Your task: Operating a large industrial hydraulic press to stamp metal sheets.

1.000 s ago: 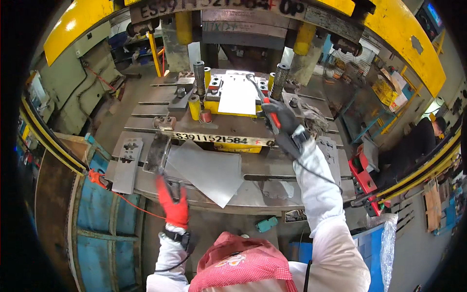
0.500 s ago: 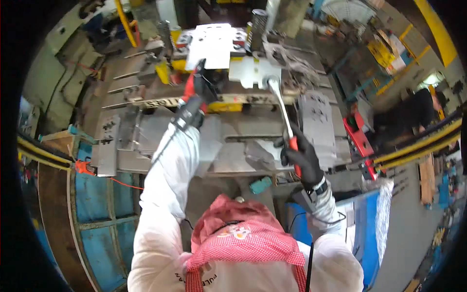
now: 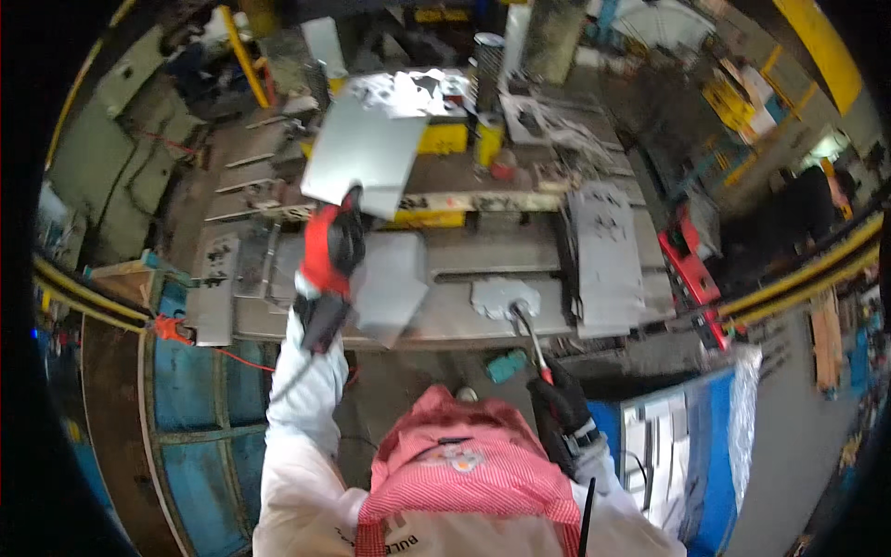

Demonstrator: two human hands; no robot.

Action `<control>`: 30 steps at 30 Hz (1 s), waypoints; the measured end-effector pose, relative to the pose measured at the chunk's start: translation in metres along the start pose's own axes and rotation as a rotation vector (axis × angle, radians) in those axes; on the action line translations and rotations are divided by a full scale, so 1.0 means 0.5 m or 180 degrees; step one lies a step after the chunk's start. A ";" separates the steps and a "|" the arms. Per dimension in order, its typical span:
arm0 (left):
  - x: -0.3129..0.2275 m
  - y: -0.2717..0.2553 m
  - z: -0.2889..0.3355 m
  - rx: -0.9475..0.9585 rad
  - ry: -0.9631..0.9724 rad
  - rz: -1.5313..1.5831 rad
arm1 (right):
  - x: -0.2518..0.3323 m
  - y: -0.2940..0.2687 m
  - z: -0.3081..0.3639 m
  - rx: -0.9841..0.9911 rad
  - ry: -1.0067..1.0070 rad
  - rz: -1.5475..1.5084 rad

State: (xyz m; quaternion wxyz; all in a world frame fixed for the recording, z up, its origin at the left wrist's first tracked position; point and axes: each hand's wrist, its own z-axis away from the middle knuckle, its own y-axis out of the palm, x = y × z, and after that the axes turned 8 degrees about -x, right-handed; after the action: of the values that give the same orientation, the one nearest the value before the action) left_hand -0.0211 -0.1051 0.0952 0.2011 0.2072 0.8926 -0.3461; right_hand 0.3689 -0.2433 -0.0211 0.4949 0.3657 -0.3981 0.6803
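Observation:
My left hand (image 3: 334, 246), in a red and black glove, is closed on the near edge of a plain sheet metal plate (image 3: 362, 153). The plate slants away over the bench, its far end by the bright die (image 3: 408, 93). Low on the right, my black-gloved right hand (image 3: 560, 399) grips the red handle of a rod tool (image 3: 531, 339) with a round head. That head rests against a small pale metal piece (image 3: 497, 295) near the bench's front edge; how the two are joined cannot be made out.
Flat metal sheets (image 3: 608, 260) are stacked at the bench's right. Another sheet (image 3: 390, 283) lies below my left hand, and a narrow perforated strip (image 3: 218, 288) sits further left. A blue bin (image 3: 710, 446) with pale pieces stands beside my right arm. Yellow rails (image 3: 807, 265) flank the bench.
My right hand has drawn back toward me with the rod tool, and the small metal piece has come along from the far side. My left hand is lower and nearer, with the plate.

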 end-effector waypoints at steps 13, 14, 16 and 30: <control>0.122 -0.269 -0.038 0.3175 0.1619 0.0366 | 0.232 0.028 0.044 0.1107 -0.1534 0.0781; 0.121 -0.240 -0.047 0.3406 0.1230 0.0480 | 0.241 0.039 0.044 0.1326 -0.1331 0.0875; 0.103 -0.210 -0.078 0.3374 0.2591 0.0443 | 0.258 0.064 0.041 0.1612 -0.1797 0.1155; 0.079 -0.056 -0.244 0.2700 0.1067 0.0570 | 0.259 0.107 0.045 0.1472 -0.0343 -0.1187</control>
State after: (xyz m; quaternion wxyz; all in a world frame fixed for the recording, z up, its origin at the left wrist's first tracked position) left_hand -0.0947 -0.0294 0.1735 -0.0194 0.4004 0.6711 -0.6236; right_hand 0.2882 -0.2246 0.0939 0.4931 0.5711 -0.1843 0.6299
